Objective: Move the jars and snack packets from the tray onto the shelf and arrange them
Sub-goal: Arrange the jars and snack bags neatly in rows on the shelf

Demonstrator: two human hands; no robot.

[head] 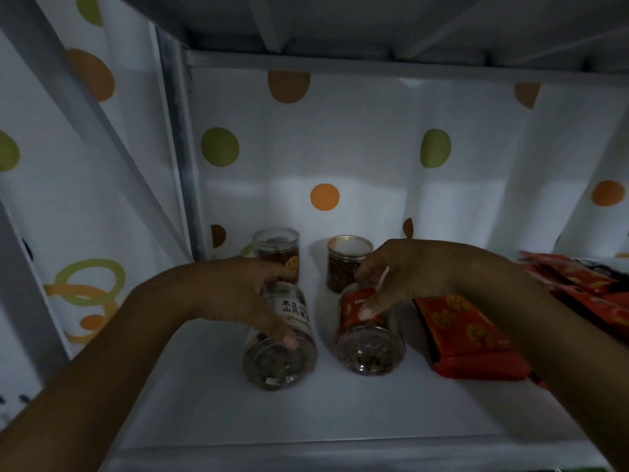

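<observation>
White-labelled jar (pixel 279 361) | left hand (pixel 238 294) curled round it | red-labelled jar (pixel 371 350) | right hand (pixel 408 270) curled round it

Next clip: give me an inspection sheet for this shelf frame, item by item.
Surface: white shelf, dimly lit, bearing jars and packets.
Job's things: white-labelled jar and red-labelled jar in front, both tipped with their bases toward the camera; clear-lidded jar and gold-rimmed jar upright behind them; red snack packets at the right. Tray not in view.
Clutter: nothing seen.
Hands: left hand grips the white-labelled jar; right hand grips the red-labelled jar.
Cables: nothing seen.
Surroundings: polka-dot liner on the back and side walls; another shelf board overhead.
</observation>
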